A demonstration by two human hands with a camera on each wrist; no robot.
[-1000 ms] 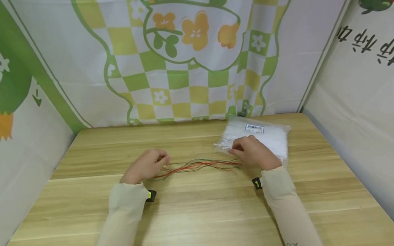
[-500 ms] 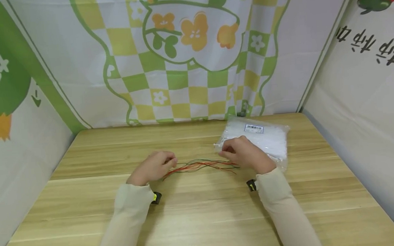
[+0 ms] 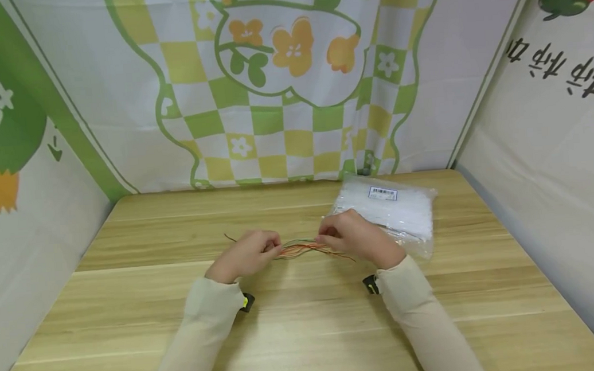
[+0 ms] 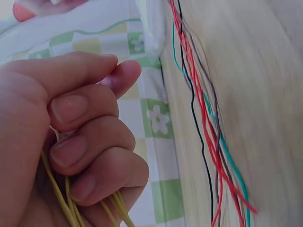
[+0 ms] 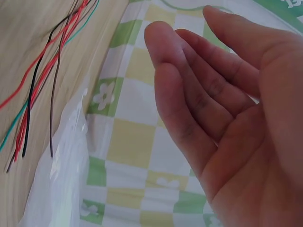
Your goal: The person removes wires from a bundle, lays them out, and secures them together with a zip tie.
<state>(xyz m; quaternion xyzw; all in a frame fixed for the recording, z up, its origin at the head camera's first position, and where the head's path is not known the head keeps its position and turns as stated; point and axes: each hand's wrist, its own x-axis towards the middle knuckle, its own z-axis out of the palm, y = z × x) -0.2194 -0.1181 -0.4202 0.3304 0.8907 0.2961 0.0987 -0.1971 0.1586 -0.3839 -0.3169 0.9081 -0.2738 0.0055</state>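
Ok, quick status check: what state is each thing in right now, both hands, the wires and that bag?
left hand: fingers curled, gripping thin yellow wires.
right hand: fingers straight and relaxed, palm bare, holding nothing that shows.
bundle of coloured wires: loose, untied, strands splayed, lying along the table between the hands.
plastic bag: lying flat on the table behind the right hand, label up; whether sealed cannot be told.

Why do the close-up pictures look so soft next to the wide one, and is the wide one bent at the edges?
Head view: evenly lit and sharp, soft shadows under the arms, table edges splaying out. Left wrist view: left hand fills the frame, wires slightly blurred. Right wrist view: right hand large and soft, plastic bag a washed-out pale blur.
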